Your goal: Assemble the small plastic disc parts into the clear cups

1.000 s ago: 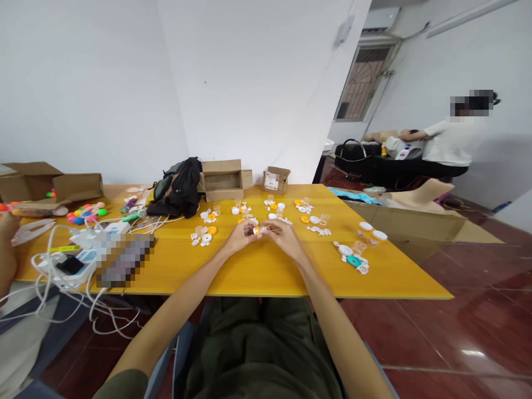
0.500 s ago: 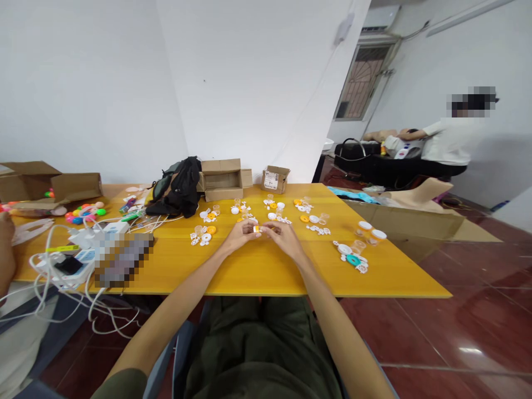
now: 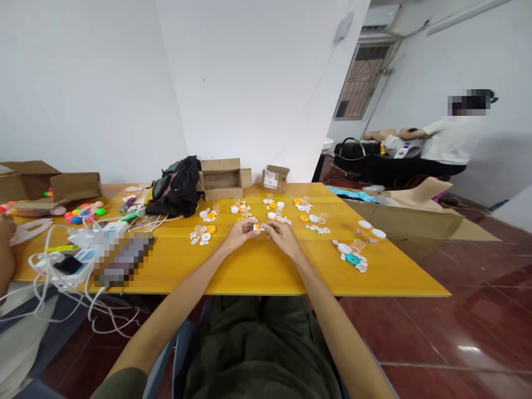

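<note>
Above the middle of the yellow table [image 3: 249,271], my left hand [image 3: 241,235] pinches a small white and orange plastic piece [image 3: 257,227]. My right hand [image 3: 283,236] has its fingertips closed on the other end of that same piece. The fingers partly cover it, so its full shape is hidden. Around both hands lie groups of small parts: white cut-out pieces, round discs and clear cups. An orange disc [image 3: 211,229] and a white ring [image 3: 205,238] rest left of my left hand. Another orange disc [image 3: 305,218] sits beyond my right hand.
A teal disc [image 3: 353,259] and two white-lidded jars [image 3: 377,236] stand at the right. Along the back are a black bag [image 3: 181,188] and open cardboard boxes [image 3: 223,191]. White cables and a power strip [image 3: 78,266] lie left. Another person's hand [image 3: 6,238] shows at the left edge.
My right fingertips have shifted slightly to the right along the small piece, so more of its white end shows. Both arms are otherwise almost still.
</note>
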The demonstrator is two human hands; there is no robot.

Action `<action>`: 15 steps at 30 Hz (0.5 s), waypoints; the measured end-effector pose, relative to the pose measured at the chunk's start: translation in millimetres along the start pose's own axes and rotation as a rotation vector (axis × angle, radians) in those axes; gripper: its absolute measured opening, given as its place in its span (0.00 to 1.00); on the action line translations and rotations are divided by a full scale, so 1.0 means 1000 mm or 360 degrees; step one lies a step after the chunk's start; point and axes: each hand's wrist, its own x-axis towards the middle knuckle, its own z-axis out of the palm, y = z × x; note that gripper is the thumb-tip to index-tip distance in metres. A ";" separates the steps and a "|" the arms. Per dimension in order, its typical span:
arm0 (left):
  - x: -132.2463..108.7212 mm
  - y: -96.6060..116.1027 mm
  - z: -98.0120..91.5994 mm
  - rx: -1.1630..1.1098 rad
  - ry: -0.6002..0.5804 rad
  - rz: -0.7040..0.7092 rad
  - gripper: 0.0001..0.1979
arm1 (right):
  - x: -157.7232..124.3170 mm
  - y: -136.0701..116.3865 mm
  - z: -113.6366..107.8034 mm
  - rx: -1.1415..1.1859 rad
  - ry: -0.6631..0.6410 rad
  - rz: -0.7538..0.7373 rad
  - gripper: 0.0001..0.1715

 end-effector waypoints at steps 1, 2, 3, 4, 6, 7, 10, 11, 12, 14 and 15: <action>0.000 0.001 0.000 -0.0014 0.0002 -0.0003 0.22 | 0.000 0.000 0.000 0.0009 0.0006 -0.0019 0.19; -0.001 0.002 0.000 -0.0025 0.0001 -0.0011 0.22 | 0.001 -0.001 0.001 0.0020 0.0018 -0.0052 0.18; -0.001 0.003 0.000 -0.0033 0.0001 -0.0023 0.22 | 0.001 -0.001 0.001 0.0029 0.0036 -0.0092 0.17; -0.002 0.005 0.000 -0.0035 -0.0001 -0.0034 0.22 | 0.001 -0.001 0.002 0.0036 0.0056 -0.0131 0.15; -0.003 0.007 0.000 -0.0025 -0.0010 -0.0048 0.22 | 0.001 -0.001 0.002 0.0044 0.0083 -0.0185 0.12; -0.004 0.008 -0.001 -0.0016 -0.0012 -0.0048 0.22 | 0.001 -0.001 0.002 0.0043 0.0084 -0.0198 0.11; -0.005 0.010 -0.001 0.0005 -0.0015 -0.0056 0.22 | 0.001 0.000 0.002 0.0037 0.0071 -0.0240 0.10; -0.004 0.010 -0.001 0.0005 -0.0012 -0.0069 0.22 | 0.001 0.001 0.002 0.0036 0.0066 -0.0255 0.10; -0.004 0.010 -0.001 0.0002 -0.0007 -0.0087 0.22 | 0.001 0.002 0.002 0.0037 0.0064 -0.0265 0.10; -0.004 0.009 -0.002 -0.0008 0.0001 -0.0121 0.22 | 0.001 0.002 0.002 0.0040 0.0065 -0.0264 0.11; -0.004 0.008 -0.002 -0.0011 0.0004 -0.0131 0.22 | 0.001 0.002 0.003 0.0042 0.0068 -0.0253 0.11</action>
